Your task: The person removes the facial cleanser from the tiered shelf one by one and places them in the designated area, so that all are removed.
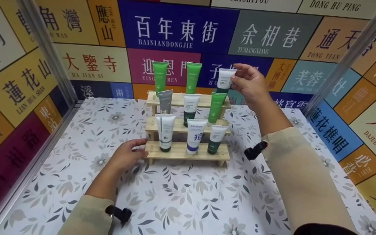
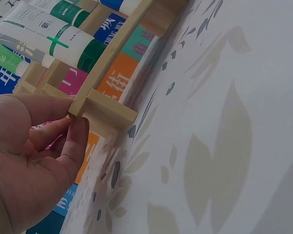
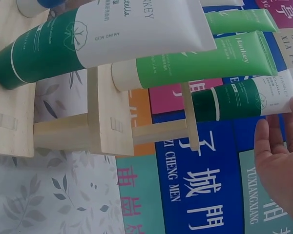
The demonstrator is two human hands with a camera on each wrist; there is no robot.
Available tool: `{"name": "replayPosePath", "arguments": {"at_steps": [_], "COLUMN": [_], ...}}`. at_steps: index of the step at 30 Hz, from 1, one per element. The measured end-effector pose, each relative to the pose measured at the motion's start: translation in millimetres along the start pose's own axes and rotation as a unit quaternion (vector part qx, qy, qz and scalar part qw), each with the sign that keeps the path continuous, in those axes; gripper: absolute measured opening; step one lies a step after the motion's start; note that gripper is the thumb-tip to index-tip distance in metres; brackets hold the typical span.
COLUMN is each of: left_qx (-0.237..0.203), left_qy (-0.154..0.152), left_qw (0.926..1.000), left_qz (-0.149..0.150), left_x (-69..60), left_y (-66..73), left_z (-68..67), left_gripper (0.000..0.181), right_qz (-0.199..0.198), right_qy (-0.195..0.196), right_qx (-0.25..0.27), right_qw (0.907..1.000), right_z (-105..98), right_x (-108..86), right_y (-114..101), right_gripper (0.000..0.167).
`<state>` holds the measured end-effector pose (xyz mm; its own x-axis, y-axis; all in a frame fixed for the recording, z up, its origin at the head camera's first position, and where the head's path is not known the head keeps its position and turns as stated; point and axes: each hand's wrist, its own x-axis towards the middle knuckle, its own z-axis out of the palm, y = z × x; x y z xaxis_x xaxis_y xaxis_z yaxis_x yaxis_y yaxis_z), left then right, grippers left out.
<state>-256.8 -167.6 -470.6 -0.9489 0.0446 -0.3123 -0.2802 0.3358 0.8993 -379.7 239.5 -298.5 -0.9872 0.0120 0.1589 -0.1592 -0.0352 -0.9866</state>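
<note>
A three-tier wooden stand (image 1: pixel 179 152) holds squeeze tubes standing on their caps. My left hand (image 1: pixel 127 155) is at its lower left end; in the left wrist view, thumb and fingers pinch the end of the bottom shelf (image 2: pixel 110 108). At the top tier's right end, my right hand (image 1: pixel 251 83) pinches the crimped upper end of a white-and-green tube (image 1: pixel 224 80). The right wrist view shows this tube (image 3: pixel 234 99) at the top tier, its base partly hidden behind a green tube (image 3: pixel 200 61).
Two green tubes (image 1: pixel 160 76) share the top tier. A grey tube (image 1: pixel 165 101), a white-and-green one (image 1: pixel 191 107) and a green one (image 1: pixel 215 109) stand mid-tier; three white-bodied tubes (image 1: pixel 165 130) stand below. Sign-printed panels (image 1: pixel 178 27) rise behind the leaf-patterned table (image 1: pixel 175 195).
</note>
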Motion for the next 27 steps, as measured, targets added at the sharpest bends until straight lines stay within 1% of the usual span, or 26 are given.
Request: {"name": "replayPosePath", "arguments": {"at_steps": [8,13,19,24,27], "left_qx": [-0.008,-0.01,-0.004,-0.003,-0.009], "left_qy": [0.001,0.001,0.003,0.001,-0.002], "left_qw": [0.9999,0.9997,0.9993,0.9994,0.9994], "left_qz": [0.011,0.024,0.037,0.036,0.033], "left_x": [3.1,4.9,4.6,3.2,2.7], "left_y": [-0.5,-2.2,-3.6,-4.2,-4.4], "left_z": [1.2,3.1,0.4,-0.3,0.6], "left_gripper": [0.06,0.061,0.061,0.061,0.062], "right_qz": [-0.02,-0.027,-0.018,-0.002,0.007], "right_qy": [0.014,0.029,0.052,0.062,0.068], "right_qx": [0.024,0.043,0.055,0.051,0.052], "right_qw": [0.9994,0.9983,0.997,0.9967,0.9963], "right_z": [-4.2,-14.5,-30.1,-38.4,-44.7], "right_x": [-2.3,-4.6,-8.5,-11.0,-12.1], "right_y": [3.1,3.9,4.0,4.8,5.7], "right_gripper": [0.035,0.034,0.037,0.043,0.043]}}
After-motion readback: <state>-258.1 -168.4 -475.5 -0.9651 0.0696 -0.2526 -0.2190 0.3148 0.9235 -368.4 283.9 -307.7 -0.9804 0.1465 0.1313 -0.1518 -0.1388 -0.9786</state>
